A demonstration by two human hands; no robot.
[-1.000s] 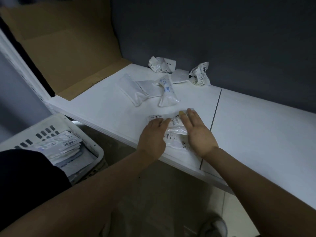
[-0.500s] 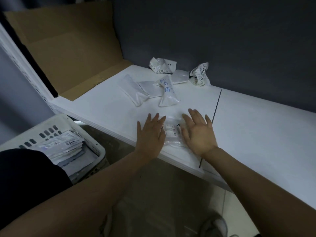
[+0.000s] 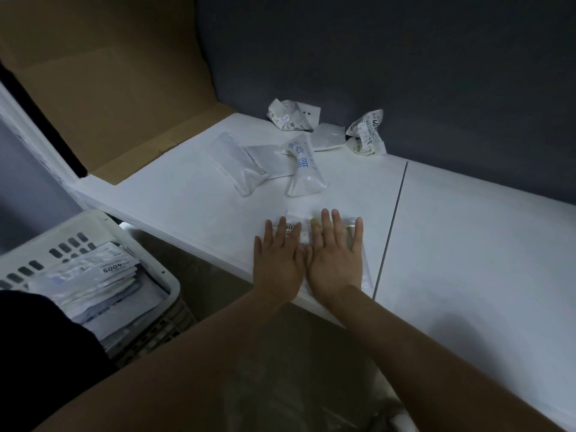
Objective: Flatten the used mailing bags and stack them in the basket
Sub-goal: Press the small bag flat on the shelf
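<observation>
Both hands are down flat. The left hand and the right hand lie side by side, palms down, on a pale, crinkly plastic mailing bag at the near edge of the white bench. On both hands the fingers are straight and a little apart, curled round nothing, and the thumbs meet in the middle. The bag lies flat under them, just left of the dark seam that runs across the bench top. Its far edge peeks out past the fingertips and its right edge shows beside the right hand, running back towards the bench front. A strip of black print shows between the left fingers. The hands cover too much of the bag to tell which way its long axis runs.

Further back lies a flat white bag, its long axis slanting from far left to near right. Beside it is a puffy white bag with blue print, its wide end towards the hands. Against the dark grey wall sit two crumpled labelled bags, with a small flat white one between them.

Down low on the left, below the bench, is the white slotted plastic basket. It holds a stack of flattened bags, and the top label is turned upside down to this view. A brown cardboard sheet stands at the far left.
</observation>
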